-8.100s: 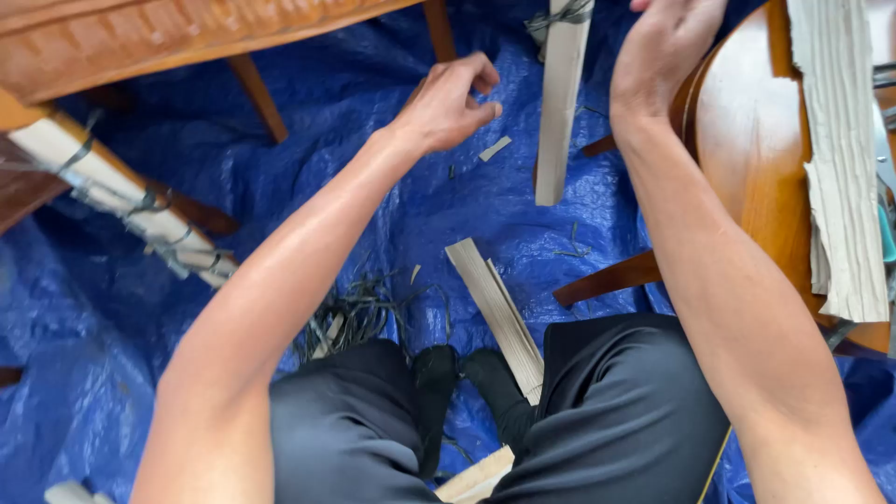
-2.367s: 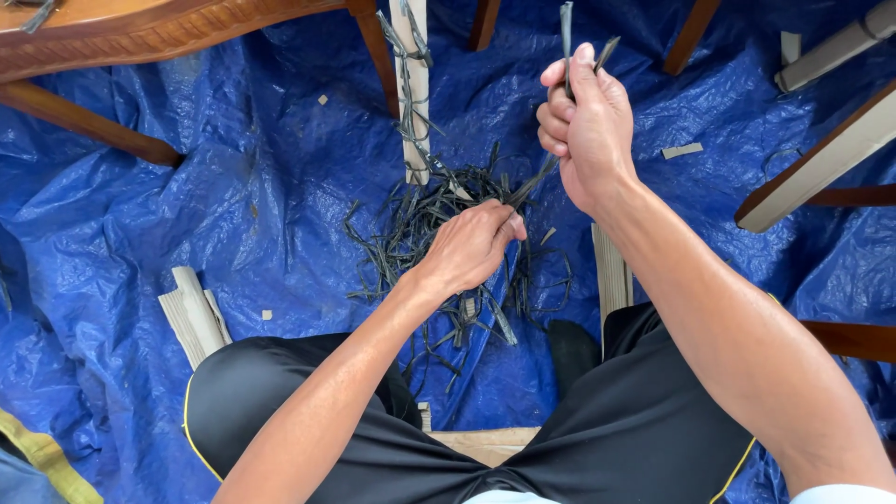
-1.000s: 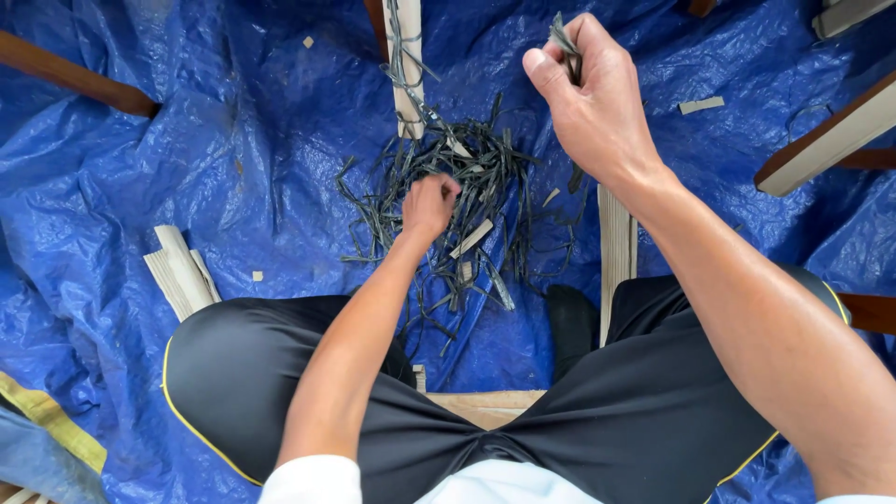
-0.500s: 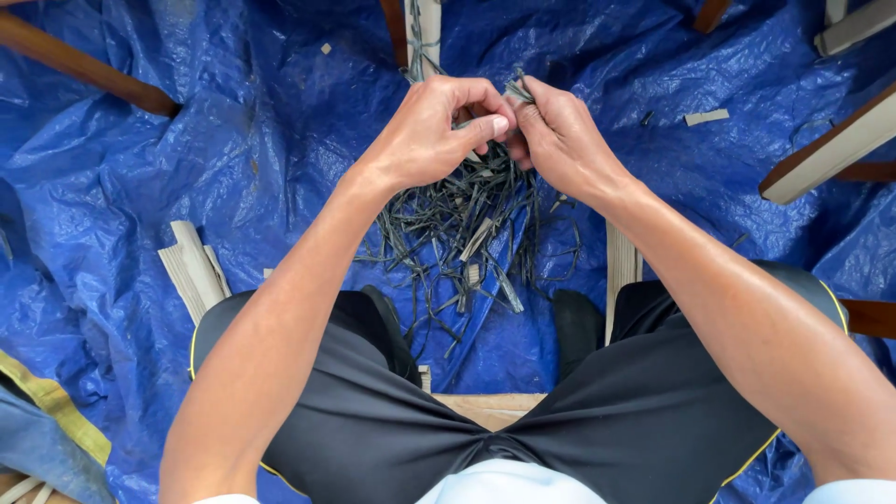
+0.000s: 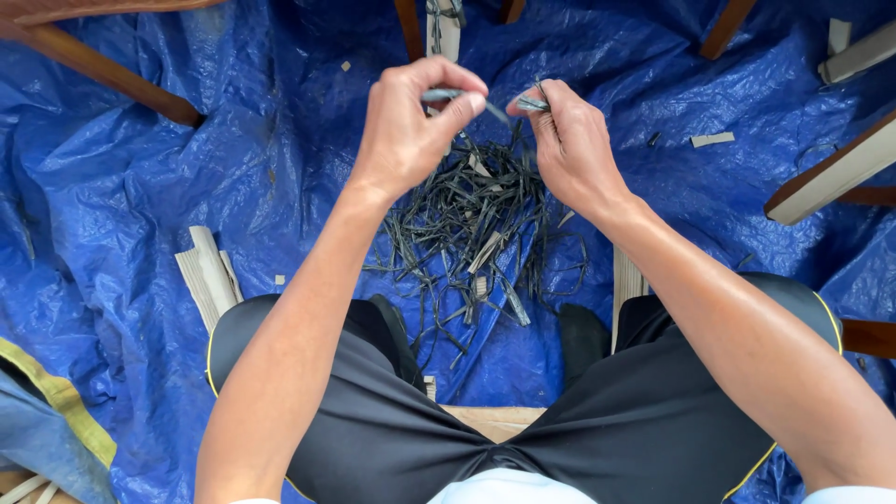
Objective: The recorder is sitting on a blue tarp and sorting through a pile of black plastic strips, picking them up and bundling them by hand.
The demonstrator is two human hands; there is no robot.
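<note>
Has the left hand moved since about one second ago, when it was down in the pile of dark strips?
Yes. The left hand has risen off the pile of dark strips and now pinches a strip near the right hand, above the pile.

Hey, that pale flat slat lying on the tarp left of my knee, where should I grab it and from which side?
Take the pale slat bundle near its upper end, coming from above with the left hand, fingers across its narrow width. It lies flat on the blue tarp, and its lower end runs against the leg, so only the upper end is open.
</note>
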